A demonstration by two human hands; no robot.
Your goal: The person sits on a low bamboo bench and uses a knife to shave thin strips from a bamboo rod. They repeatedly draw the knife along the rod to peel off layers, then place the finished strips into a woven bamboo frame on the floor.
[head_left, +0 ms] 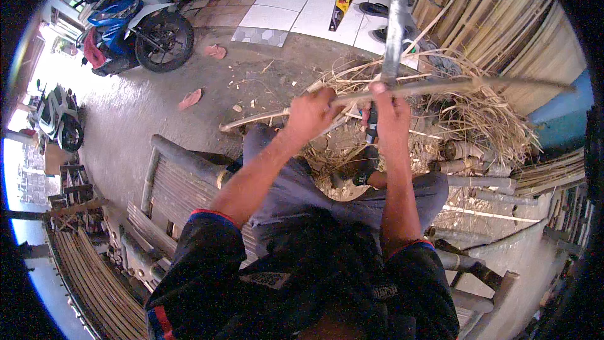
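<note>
My left hand (311, 114) is closed around a long bamboo strip (450, 86), which runs across in front of me and bends toward the right. In my right hand (391, 116) is a machete (395, 28) with its broad grey blade pointing away from me. The strip crosses the blade near its handle, and my right thumb lies at that crossing. My fingers partly hide the dark handle. Below and beyond my hands lies a tangled heap of bamboo shavings (487, 123).
I sit on a bamboo bench (182, 151). Many bamboo slats (497, 12) lean at the far right. A saw (341, 14) and dark sandals (374, 9) lie on white tiles. A blue motorbike (119, 16) stands far left, with pink sandals (190, 99) on the floor nearby.
</note>
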